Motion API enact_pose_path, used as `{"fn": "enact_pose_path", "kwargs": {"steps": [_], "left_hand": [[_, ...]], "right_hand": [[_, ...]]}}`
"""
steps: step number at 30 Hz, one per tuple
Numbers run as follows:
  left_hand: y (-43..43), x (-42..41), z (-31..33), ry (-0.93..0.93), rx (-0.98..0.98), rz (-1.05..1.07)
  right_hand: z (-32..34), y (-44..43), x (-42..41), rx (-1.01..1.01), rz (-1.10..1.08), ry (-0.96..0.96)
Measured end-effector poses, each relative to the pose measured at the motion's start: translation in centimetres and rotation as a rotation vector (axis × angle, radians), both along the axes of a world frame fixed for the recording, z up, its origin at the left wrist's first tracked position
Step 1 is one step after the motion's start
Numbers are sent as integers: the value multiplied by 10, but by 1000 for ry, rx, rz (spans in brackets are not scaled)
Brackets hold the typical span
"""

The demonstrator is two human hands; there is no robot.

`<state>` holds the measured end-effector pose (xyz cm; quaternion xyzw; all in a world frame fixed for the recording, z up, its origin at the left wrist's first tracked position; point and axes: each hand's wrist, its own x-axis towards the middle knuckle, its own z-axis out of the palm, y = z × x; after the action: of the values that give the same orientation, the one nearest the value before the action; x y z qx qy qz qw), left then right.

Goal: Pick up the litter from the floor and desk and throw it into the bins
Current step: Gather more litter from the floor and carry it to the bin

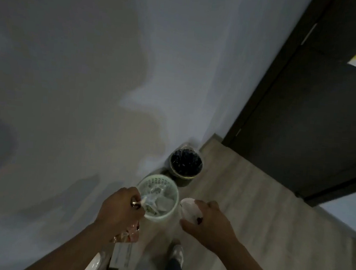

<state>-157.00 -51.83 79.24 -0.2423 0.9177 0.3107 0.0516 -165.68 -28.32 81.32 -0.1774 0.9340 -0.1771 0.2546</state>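
The left hand (122,205) is curled tight around a crinkly clear wrapper (128,233), knuckles at the near-left rim of the pale green bin (172,211), which stands by the wall (91,85). Just right of the bin, the right hand (208,220) grips crumpled white paper (189,208). A dark bin (185,175) stands just beyond.

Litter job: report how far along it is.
Done: the green bin already holds crumpled litter. In hand: the left hand grips wrappers at its rim, and the right hand holds a white wad beside it. Neither is dropped yet. Left: drop both in. Whether more litter remains beyond this view cannot be told.
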Motion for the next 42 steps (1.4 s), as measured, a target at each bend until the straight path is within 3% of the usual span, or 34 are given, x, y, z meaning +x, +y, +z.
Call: {"fn": "enact_pose_path", "kwargs": {"steps": [4,10,17,31,38,42], "left_hand": [[6,-49,-26,-15,1,105],[4,-114,-72,-190,-48,155],[-31,-171,-176,-303,-32,209],[-49,-240,-385,-235,-21,214],[-52,-254,-421,-315,-23,172],[-56,-246,-418,-362,-73,31]], "right_hand": [[-27,-8,-82,33,71,-15],[-70,-23,-162,11,94,-113],[-160,-56,-221,69,85,-267],[-349,-82,-241,124,1,-267],[-380,-84,-241,165,20,-292],[-386,-94,-243,195,33,-316]]}}
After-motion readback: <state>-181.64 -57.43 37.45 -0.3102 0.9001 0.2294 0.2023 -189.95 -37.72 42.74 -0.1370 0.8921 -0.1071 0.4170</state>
